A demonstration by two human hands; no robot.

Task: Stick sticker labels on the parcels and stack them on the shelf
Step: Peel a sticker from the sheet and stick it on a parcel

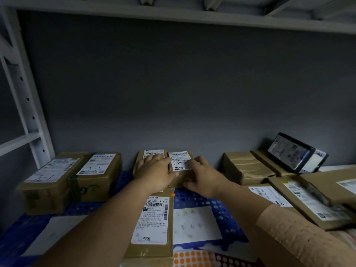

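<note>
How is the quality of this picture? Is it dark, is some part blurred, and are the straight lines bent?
Head view: dim, the grey wall darkening toward the corners; wide-angle lens bends the upper shelf board and white upright; the parcels at right are smeared, the near label and left parcel marked 3-2 stay readable; no glare.

There is lots of open room above the boxes, up to the top shelf board (173, 18). At the back edge, gaps sit on both sides of the middle two boxes (163, 166). The left pair of boxes (73, 180) fills the back left corner by the white post (28, 105). The right boxes (269, 180) and a leaning black box (294, 153) block the right side. A long parcel (152, 224) fills the front middle.
</note>
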